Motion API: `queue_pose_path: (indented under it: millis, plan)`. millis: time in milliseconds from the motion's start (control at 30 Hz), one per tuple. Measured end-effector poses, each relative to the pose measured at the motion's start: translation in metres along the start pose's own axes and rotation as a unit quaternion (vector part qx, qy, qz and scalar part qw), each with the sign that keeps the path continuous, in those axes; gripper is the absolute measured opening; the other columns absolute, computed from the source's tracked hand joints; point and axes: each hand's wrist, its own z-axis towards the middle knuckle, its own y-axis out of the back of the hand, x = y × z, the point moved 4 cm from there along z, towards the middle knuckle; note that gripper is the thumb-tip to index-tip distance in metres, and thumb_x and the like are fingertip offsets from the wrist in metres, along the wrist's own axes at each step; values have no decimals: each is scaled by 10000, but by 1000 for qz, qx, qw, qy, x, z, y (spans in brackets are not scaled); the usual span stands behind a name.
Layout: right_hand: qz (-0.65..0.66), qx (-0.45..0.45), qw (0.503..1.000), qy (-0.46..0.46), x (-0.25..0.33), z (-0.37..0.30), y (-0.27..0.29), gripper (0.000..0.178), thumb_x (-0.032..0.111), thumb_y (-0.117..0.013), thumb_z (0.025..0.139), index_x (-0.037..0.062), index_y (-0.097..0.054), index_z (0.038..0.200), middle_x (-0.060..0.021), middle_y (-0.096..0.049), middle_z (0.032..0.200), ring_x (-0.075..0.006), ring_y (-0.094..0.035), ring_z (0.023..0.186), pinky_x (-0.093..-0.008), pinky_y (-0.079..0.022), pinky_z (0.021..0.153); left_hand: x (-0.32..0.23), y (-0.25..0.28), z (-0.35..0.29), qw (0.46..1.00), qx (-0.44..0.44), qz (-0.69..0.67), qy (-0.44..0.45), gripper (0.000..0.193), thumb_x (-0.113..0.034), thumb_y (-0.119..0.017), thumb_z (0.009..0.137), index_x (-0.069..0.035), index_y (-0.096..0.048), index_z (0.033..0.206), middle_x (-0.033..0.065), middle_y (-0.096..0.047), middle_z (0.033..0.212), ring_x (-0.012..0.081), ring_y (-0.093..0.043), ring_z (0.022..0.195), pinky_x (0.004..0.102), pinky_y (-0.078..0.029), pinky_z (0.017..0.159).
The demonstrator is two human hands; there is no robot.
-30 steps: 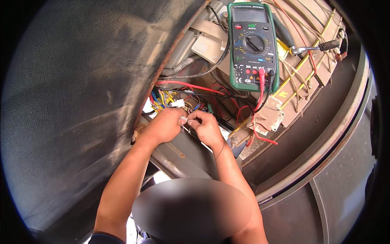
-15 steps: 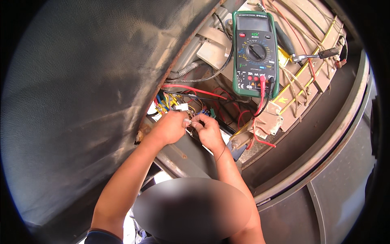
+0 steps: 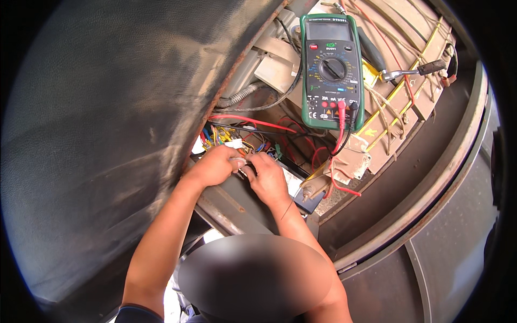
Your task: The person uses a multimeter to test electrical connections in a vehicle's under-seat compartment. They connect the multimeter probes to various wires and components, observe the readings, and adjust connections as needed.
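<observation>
My left hand (image 3: 216, 164) is closed, its thumb and index finger pinching a small whitish piece (image 3: 240, 160) that looks like a wire connector. Right beside it, my right hand (image 3: 267, 178) has its fingertips pinched together at the same spot. What those right fingertips hold is hidden. Both hands work low in an opening, just in front of a bundle of coloured wires (image 3: 218, 134) with yellow and blue ends. A white tag or block (image 3: 233, 144) shows behind my left hand.
A green-framed multimeter (image 3: 332, 70) lies face up on a dusty tan surface, red and black leads plugged in. Right of it rests a ratchet wrench (image 3: 401, 74). A black leather-like panel (image 3: 118, 107) fills the left. A red cable (image 3: 253, 120) crosses behind my hands.
The whole view has shifted slightly left. My right hand has turned a little and its fingers lie lower beside the left. Both hands still pinch at the small piece.
</observation>
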Motion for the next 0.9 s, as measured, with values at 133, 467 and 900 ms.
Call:
queue_pose_path:
  millis: [133,467,900]
  plan:
    - [-12,-8,1000,15,-2,0,1,231,118,-792,895,24,-710,1089,-166,-690,988,-399,-686,947,-489,-561,835,5,0,0,991,55,-112,41,207,-171,-648,1069,7,-751,1078,13,-669,794,103,-571,653,287,-478,589]
    - [201,29,967,-154,-16,-5,-14,177,41,-767,925,1,-754,1097,-138,-761,951,-238,-721,801,-378,-578,751,8,-5,0,991,47,-114,60,175,-119,-644,1072,26,-737,1043,30,-639,772,118,-572,626,290,-488,583]
    - [514,69,806,-285,-56,-14,-26,170,8,-730,1010,-59,-749,1165,-103,-772,1001,-149,-712,854,-278,-581,757,14,-7,8,994,70,-82,23,182,-120,-619,1080,19,-732,1111,33,-660,813,115,-597,680,290,-522,631]
